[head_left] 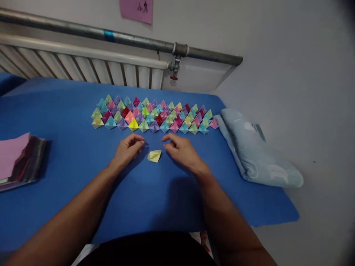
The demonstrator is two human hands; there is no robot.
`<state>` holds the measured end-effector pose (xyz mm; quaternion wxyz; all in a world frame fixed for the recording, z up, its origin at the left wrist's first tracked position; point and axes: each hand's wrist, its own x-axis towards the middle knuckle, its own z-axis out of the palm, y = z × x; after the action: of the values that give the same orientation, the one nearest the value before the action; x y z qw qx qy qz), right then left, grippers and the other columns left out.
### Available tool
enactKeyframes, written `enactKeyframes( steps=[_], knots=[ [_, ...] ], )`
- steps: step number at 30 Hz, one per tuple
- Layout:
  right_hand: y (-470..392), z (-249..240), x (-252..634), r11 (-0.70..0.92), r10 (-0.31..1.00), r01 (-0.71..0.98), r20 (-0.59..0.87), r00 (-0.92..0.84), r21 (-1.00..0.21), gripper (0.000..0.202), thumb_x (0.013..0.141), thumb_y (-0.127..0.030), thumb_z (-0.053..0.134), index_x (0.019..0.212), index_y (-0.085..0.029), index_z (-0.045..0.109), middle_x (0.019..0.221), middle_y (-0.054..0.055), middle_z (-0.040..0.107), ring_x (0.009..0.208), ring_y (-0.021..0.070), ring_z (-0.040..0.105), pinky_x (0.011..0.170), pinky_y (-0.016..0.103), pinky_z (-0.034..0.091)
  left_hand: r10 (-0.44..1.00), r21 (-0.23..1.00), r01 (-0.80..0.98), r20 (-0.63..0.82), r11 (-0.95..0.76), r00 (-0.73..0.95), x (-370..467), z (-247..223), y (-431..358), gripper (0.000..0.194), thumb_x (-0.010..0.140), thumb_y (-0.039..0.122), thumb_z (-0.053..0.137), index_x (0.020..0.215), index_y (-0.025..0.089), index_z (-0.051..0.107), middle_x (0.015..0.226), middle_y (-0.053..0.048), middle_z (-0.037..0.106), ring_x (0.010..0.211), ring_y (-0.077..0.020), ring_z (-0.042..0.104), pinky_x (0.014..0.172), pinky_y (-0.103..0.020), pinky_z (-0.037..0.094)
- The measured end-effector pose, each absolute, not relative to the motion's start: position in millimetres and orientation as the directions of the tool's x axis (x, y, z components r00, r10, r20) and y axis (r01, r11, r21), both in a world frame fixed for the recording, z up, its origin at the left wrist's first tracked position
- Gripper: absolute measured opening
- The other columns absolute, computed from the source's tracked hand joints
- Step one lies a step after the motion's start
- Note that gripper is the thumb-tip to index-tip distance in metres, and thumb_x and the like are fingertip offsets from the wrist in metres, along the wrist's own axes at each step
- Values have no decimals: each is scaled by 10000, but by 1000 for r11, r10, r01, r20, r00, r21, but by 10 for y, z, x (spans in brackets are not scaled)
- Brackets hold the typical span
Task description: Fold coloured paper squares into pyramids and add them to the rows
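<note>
A pale yellow folded paper boat (154, 156) lies tipped on the blue surface between my hands. My left hand (128, 149) hovers just left of it, fingers curled, with a small gap between thumb and forefinger and nothing in them. On the other side, my right hand (180, 149) has thumb and forefinger apart, also holding nothing. Neither hand touches the boat. Beyond my hands, many small paper boats (154, 126) in several colours stand close together in staggered rows.
A stack of coloured paper sheets (13, 157) sits at the left. To the right lies a folded light-blue blanket (255, 155) by the wall. Behind the blue surface (69, 207) are a white radiator (91, 70), a metal pipe (138, 41) and a red-handled valve (173, 78).
</note>
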<state>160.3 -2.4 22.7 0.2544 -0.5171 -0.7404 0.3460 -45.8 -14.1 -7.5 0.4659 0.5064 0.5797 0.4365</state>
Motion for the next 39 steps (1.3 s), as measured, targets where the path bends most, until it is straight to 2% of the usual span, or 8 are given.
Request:
enactKeyframes(
  steps=[6, 11, 16, 20, 23, 25, 30, 39],
  knots=[
    [-61, -5, 1618, 454, 847, 579, 126, -517, -677, 395, 757, -59, 547, 1119, -162, 668, 1038, 57, 676, 890, 152, 581, 839, 279, 429, 981, 862, 507, 88, 11, -171, -333, -165, -679, 350, 705, 494, 688, 883, 205, 604, 722, 18, 603, 632, -144, 554, 623, -281, 453],
    [-372, -195, 1581, 367, 897, 579, 114, -426, -728, 457, 756, -78, 555, 1189, -199, 639, 905, 12, 690, 807, 146, 593, 785, 275, 450, 986, 850, 525, 115, -34, -122, -310, -216, -665, 324, 724, 428, 654, 962, 215, 600, 715, 31, 607, 655, -158, 582, 669, -290, 470],
    [-655, -208, 1553, 280, 960, 590, 227, -165, -757, 236, 835, -178, 518, 1007, -185, 679, 991, 57, 674, 825, 157, 585, 745, 281, 451, 978, 875, 483, 116, -20, -171, -569, -194, -687, 279, 741, 355, 579, 969, 199, 617, 764, 2, 662, 677, -158, 614, 665, -282, 485],
    [-615, 62, 1342, 392, 920, 742, 243, -308, -544, 184, 874, -212, 543, 944, -195, 712, 940, 56, 700, 882, 185, 572, 843, 315, 394, 970, 884, 467, 116, -3, -212, -733, -225, -761, 235, 744, 351, 547, 906, 200, 627, 723, -3, 660, 658, -164, 622, 658, -285, 485],
    [-496, 294, 1155, 416, 907, 875, 44, -419, -249, 201, 883, -222, 549, 956, -202, 736, 959, 75, 723, 951, 228, 562, 848, 351, 331, 972, 891, 453, 125, -21, -201, -757, -246, -802, 221, 744, 341, 541, 893, 208, 635, 732, -6, 670, 661, -168, 632, 679, -294, 490],
    [-430, 388, 1066, 419, 901, 894, -50, -431, -157, 205, 882, -214, 546, 925, -196, 745, 936, 82, 734, 925, 231, 574, 813, 349, 310, 974, 893, 448, 130, -35, -184, -753, -253, -824, 216, 744, 320, 541, 899, 210, 643, 740, -10, 677, 667, -173, 634, 688, -303, 490],
    [-370, 395, 976, 444, 881, 894, -151, -449, -68, 223, 891, -224, 533, 839, -193, 747, 878, 77, 750, 854, 215, 607, 772, 341, 283, 981, 893, 446, 131, -55, -142, -753, -278, -865, 199, 766, 274, 545, 926, 218, 648, 795, -22, 700, 699, -177, 638, 713, -312, 497],
    [-379, 276, 841, 455, 878, 888, -205, -432, 75, 288, 934, -214, 467, 957, -132, 743, 973, 152, 752, 987, 273, 613, 902, 399, 264, 987, 813, 571, 158, -116, -24, -764, -316, -857, 222, 810, 205, 526, 996, 184, 647, 851, -32, 691, 720, -173, 647, 724, -315, 525]
  ],
)
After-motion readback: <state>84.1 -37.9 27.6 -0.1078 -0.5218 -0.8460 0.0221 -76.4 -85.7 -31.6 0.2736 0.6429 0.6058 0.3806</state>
